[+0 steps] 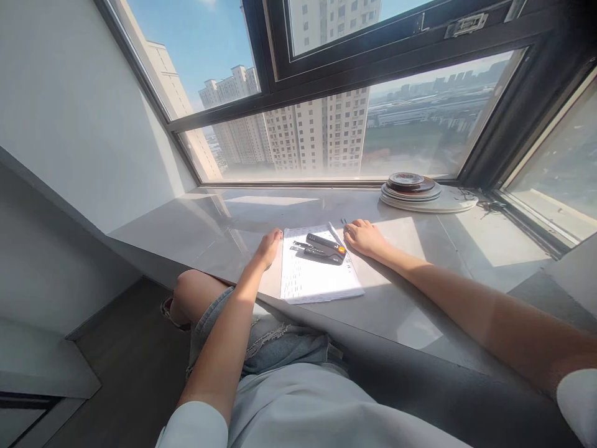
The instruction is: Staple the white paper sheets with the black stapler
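A stack of white printed paper (317, 277) lies on the grey window ledge (196, 224) in front of me. On its far end rests a black stapler with an orange tip (326, 246), with a pen-like stick (334, 234) beside it. My left hand (269, 246) rests at the paper's left edge, fingers curled down against the ledge. My right hand (366, 238) lies at the paper's far right corner, fingers bent, close to the stapler and some small dark clips; whether it grips anything is hidden.
A stack of plates (422, 193) stands at the back right of the ledge by the window. Black window frames run along the far edge. My bent knee (189, 292) sits below the ledge's front edge; a white wall rises on the left.
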{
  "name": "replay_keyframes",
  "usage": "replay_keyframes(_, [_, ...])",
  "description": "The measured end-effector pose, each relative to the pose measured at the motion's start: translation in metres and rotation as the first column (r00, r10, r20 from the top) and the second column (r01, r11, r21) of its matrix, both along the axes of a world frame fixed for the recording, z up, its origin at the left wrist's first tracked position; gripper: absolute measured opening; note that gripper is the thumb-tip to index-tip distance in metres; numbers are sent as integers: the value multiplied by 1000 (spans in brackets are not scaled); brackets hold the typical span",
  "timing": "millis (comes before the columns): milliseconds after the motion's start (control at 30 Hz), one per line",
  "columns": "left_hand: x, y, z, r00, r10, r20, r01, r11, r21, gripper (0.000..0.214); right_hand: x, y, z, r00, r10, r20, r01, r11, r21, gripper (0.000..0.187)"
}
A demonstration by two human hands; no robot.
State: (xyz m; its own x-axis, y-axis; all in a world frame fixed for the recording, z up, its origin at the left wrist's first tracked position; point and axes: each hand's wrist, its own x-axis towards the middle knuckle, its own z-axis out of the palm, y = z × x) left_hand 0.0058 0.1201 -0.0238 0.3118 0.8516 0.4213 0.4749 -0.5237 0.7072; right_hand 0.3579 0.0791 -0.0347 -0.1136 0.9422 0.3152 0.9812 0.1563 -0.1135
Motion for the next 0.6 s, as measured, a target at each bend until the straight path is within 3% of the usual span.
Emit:
replay_keyframes(100, [1, 0, 2, 1000, -17, -25, 18, 999, 31, 43, 1, -1, 2, 999, 23, -23, -22, 999, 38, 31])
replay_keyframes(200, [2, -1, 6, 997, -33, -73, 43, 988, 148, 39, -4, -6, 13, 980, 77, -181, -43, 982, 185, 29])
replay_keyframes(300, [3, -3, 10, 993, -45, -112, 71, 969, 239, 33, -22, -17, 28, 881, 266, -391, -140, 936, 322, 34])
replay_keyframes(400, [4, -7, 13, 991, -68, -114, 95, 962, 254, 22, -44, -31, 33, 782, 443, -439, -342, 893, 293, 34])
replay_keyframes(600, [9, -12, 12, 968, -219, -121, 237, 956, 174, 17, -61, -39, 18, 779, 509, -367, -496, 857, 137, 21])
